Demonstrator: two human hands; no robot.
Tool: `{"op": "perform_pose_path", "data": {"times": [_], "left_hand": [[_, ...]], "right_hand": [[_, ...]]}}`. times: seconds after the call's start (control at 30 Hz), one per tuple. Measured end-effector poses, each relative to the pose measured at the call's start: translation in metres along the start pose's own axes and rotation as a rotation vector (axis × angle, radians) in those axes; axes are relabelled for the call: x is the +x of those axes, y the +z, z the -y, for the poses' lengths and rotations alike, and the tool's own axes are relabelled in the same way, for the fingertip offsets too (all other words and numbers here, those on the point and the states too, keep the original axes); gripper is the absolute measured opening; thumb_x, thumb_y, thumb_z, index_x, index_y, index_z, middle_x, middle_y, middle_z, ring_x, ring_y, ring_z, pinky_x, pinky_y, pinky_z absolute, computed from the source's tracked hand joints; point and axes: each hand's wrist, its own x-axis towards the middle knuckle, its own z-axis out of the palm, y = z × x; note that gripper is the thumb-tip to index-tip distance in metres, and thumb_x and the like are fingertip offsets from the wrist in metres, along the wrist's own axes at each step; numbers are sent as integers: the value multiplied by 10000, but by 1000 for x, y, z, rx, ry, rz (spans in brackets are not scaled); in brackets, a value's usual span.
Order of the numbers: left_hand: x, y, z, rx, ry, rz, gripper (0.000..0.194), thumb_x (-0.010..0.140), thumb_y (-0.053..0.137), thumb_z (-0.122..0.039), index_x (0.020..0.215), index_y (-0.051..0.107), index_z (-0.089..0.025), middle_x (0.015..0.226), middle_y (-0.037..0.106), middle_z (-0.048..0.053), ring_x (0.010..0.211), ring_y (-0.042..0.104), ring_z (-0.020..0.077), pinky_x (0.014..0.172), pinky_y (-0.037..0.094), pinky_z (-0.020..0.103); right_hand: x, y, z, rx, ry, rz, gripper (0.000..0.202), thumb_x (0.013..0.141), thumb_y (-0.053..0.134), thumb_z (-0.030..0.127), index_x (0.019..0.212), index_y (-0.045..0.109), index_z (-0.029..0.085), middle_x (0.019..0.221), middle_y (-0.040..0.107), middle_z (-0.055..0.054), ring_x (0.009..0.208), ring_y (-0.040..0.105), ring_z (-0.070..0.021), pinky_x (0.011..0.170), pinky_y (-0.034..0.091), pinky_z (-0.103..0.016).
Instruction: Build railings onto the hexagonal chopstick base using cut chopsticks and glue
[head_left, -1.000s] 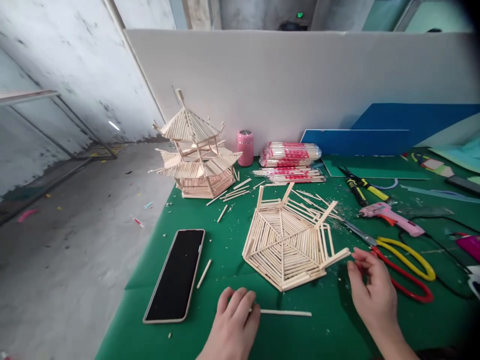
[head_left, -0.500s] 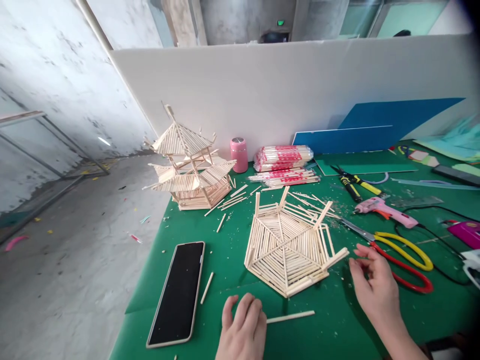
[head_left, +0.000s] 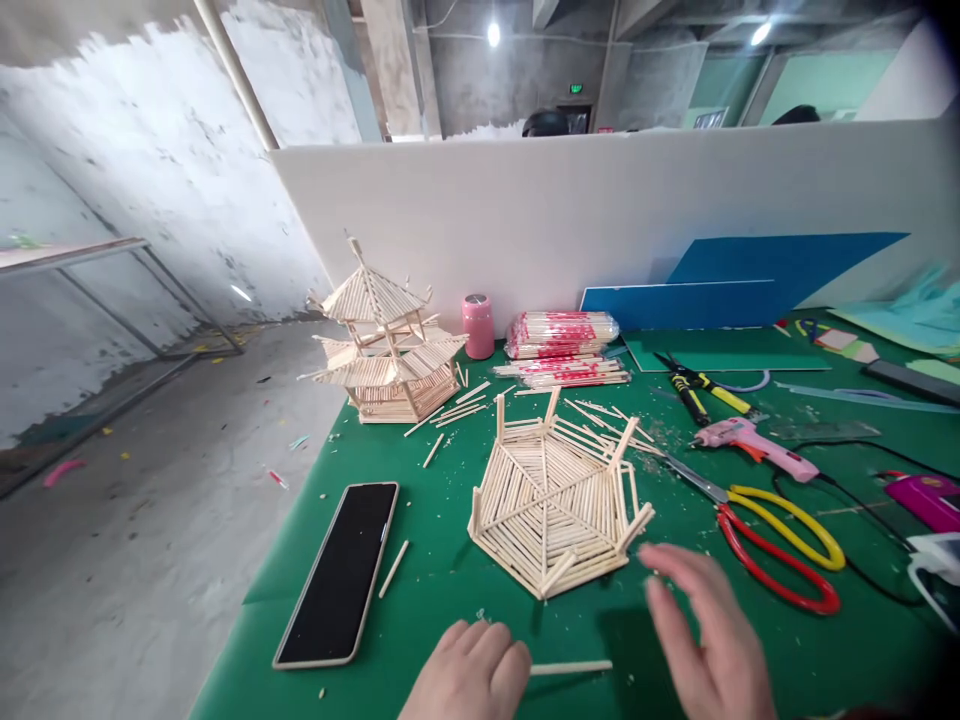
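Observation:
In the head view, my left hand (head_left: 472, 672) is at the table's front edge, fingers curled down over the hidden end of a thin wooden stick (head_left: 571, 667). The stick's other end sticks out to the right. My right hand (head_left: 709, 630) is slightly blurred, thumb and fingers apart, with nothing visible between them. It hovers just right of a polygonal wooden stick base (head_left: 517, 510) with short posts at its corners. The nearest post (head_left: 559, 572) leans at the front corner. Neither hand touches the base.
A stick pagoda model (head_left: 375, 340) stands at the back left. A phone (head_left: 337, 575) and a short stick (head_left: 394, 570) lie at left. Wrapped stick bundles (head_left: 562, 335) and a pink can (head_left: 478, 327) are behind. Scissors (head_left: 780, 550), a glue gun (head_left: 757, 445) and pliers (head_left: 701, 390) lie right.
My view has tilted up. My left hand has drawn the stick nearer the front edge, its fingers more curled. My right hand has moved nearer me and away from the right-hand post.

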Motion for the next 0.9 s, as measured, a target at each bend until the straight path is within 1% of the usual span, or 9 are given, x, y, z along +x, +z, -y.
{"op": "perform_pose_path", "data": {"times": [0.1, 0.13, 0.2, 0.27, 0.37, 0.43, 0.53, 0.73, 0.9], "left_hand": [[22, -2, -20, -3, 36, -107, 398, 921, 170, -135, 670, 474, -185, 539, 519, -3, 449, 470, 118, 461, 343, 234], [28, -3, -24, -13, 41, -137, 401, 918, 173, -128, 654, 469, -186, 527, 512, -5, 440, 462, 115, 453, 342, 232], [33, -8, -27, -45, 31, -188, 391, 915, 176, -136, 692, 492, -189, 520, 508, -8, 433, 453, 117, 440, 347, 232], [25, -17, -21, -82, -7, -280, 372, 911, 170, -159, 785, 518, -190, 548, 527, -1, 457, 471, 126, 448, 369, 235], [-8, -35, -2, -34, -199, -248, 225, 862, 338, -133, 993, 517, -174, 814, 605, 56, 734, 574, 160, 650, 452, 259], [-34, -43, 9, 75, -372, -242, 235, 836, 396, -130, 1031, 521, -171, 860, 578, 69, 752, 565, 173, 645, 450, 270], [-59, -40, 8, 180, -509, -259, 317, 827, 399, -127, 1125, 496, -177, 1009, 552, 110, 875, 555, 228, 733, 434, 354], [-43, 8, -31, 157, -274, 12, 362, 842, 446, -232, 1193, 495, -158, 1262, 523, 102, 1173, 439, 239, 964, 307, 394], [-31, 28, -32, 173, -170, 141, 663, 832, 354, -540, 1314, 363, -84, 1363, 403, 152, 1269, 329, 274, 1022, 232, 406]], "right_hand": [[1, 0, 36, -64, -360, 346, 244, 822, 478, 331, 1014, 562, 205, 889, 653, -70, 777, 618, -193, 668, 485, -287], [0, 0, 44, -54, -398, 385, 172, 849, 432, 286, 893, 581, 212, 725, 647, -29, 636, 614, -156, 566, 468, -246], [-3, -4, 49, -37, -311, 460, 283, 892, 333, 227, 705, 544, 214, 543, 571, 14, 464, 552, -115, 435, 401, -211], [-7, -16, 40, 9, -180, 526, 315, 909, 307, 259, 689, 528, 216, 574, 579, 10, 500, 566, -117, 449, 411, -205], [-16, -48, 8, 3, 62, 409, 270, 910, 323, 301, 805, 561, 228, 724, 649, -9, 637, 620, -129, 554, 467, -201], [-25, -69, -14, -91, 207, 293, 218, 888, 385, 335, 904, 578, 236, 869, 675, -24, 769, 640, -145, 647, 485, -207], [-37, -84, -31, -167, 258, 229, 208, 858, 435, 358, 905, 602, 243, 898, 678, -28, 797, 643, -164, 646, 490, -212], [-34, -60, -2, -19, 162, 229, 145, 848, 468, 290, 891, 590, 224, 823, 645, -40, 711, 621, -161, 624, 491, -231], [-27, -40, 14, 86, 123, 277, 122, 853, 464, 219, 914, 569, 209, 783, 606, -48, 671, 583, -153, 592, 485, -243]]}}
